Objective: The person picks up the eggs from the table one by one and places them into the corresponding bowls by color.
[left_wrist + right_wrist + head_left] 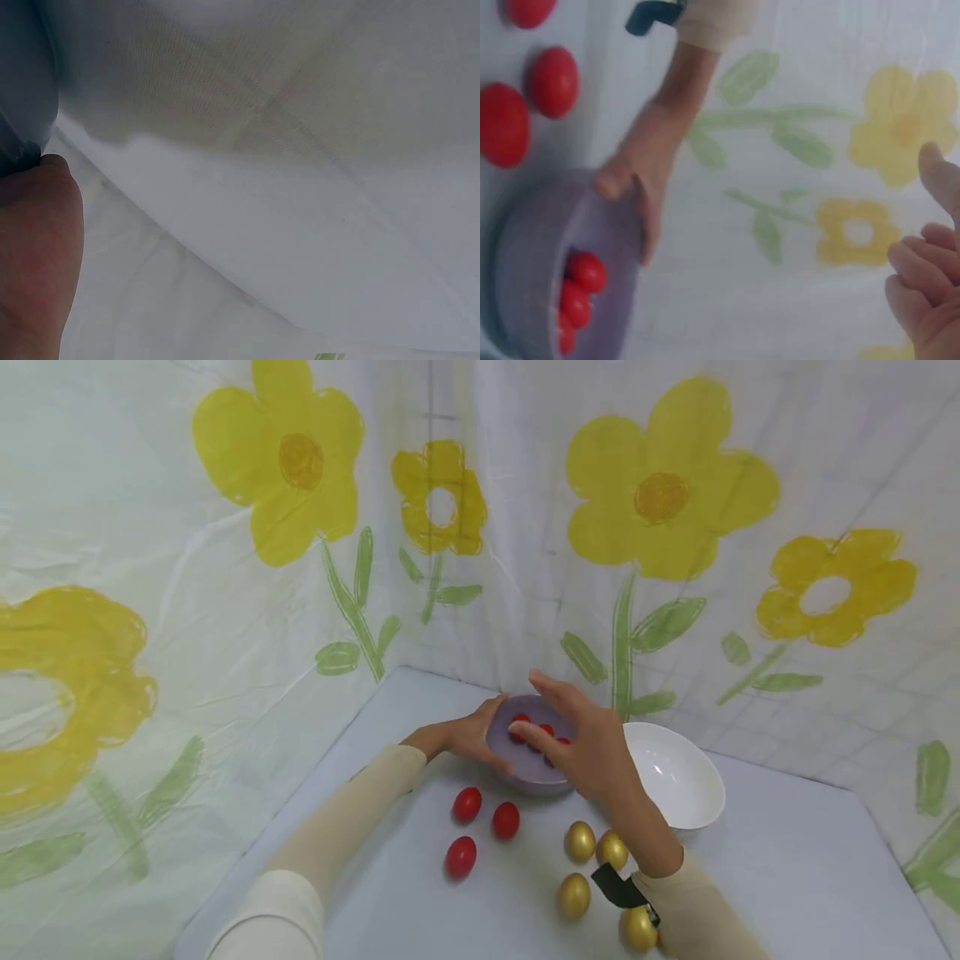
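Purple and smooth, a bowl (534, 786) stands near the back of the pale worktop (405, 893), held along its left side by the left hand (472, 735). Its thumb lies at the near part of the rim and its fingers reach round toward the far part; the left wrist view is dim and shows little of the hand, so I cannot tell how firmly it grips. The right hand (596, 747) hovers over the bowl's right side, thumb and fingers spread well apart with only space between them. Red eggs (585, 271) lie close together inside the bowl, three of them visible. Three loose red eggs (461, 857) rest on the worktop in front of it. Gold eggs (573, 896) lie nearer the right forearm, partly behind it, and a white bowl (678, 777) stands just beyond the right wrist.
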Tool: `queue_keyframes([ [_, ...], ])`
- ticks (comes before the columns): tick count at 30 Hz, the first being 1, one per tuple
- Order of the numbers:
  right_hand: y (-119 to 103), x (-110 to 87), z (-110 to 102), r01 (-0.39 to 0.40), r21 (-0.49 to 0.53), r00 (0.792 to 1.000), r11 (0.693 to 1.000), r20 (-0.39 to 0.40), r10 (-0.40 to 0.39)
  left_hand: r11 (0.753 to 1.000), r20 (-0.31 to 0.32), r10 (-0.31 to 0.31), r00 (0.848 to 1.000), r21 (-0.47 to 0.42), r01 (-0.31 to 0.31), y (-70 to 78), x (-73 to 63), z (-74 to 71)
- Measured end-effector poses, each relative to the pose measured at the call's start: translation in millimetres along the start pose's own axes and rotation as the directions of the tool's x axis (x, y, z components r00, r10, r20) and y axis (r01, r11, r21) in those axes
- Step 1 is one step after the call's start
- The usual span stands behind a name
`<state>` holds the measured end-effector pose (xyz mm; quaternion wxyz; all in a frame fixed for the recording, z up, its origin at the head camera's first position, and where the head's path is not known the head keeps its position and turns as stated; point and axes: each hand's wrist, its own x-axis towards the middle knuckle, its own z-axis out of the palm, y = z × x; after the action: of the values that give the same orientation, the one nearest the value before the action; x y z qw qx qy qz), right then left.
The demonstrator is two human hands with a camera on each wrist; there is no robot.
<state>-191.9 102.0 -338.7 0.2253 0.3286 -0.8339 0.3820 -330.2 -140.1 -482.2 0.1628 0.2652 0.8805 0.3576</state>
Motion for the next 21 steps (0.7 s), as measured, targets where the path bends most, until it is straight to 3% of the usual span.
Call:
queue_keyframes([
  [6, 11.7, -44.3, 24.6, -0.110, 0.026, 0.992, 0.994, 0.060, 0.108, 0.999, -0.010, 0.035, 0.999, 0.006, -0.035, 2.0, -2.0, 0.2],
  [9, 23.0, -65.9, 40.5, -0.197, 0.019, 0.976, 0.980, 0.099, 0.195, 0.999, -0.011, 0.040, 0.999, 0.014, -0.040, 1.3, -0.8, 0.9],
  [13, 34.1, -88.4, 59.2, -0.308, -0.038, 0.928, 0.951, 0.209, 0.309, 0.999, -0.018, 0.016, 1.000, 0.039, -0.015, 0.1, 0.1, 1.4],
  [17, 41.5, -99.9, 74.4, -0.353, -0.085, 0.877, 0.932, 0.317, 0.361, 0.999, -0.029, 0.009, 1.000, 0.046, -0.007, -1.4, 0.1, 1.8],
  [21, 48.8, -103.3, 87.2, -0.357, -0.101, 0.849, 0.929, 0.379, 0.367, 0.999, -0.033, 0.013, 0.999, 0.046, -0.011, -1.8, -1.3, 2.3],
])
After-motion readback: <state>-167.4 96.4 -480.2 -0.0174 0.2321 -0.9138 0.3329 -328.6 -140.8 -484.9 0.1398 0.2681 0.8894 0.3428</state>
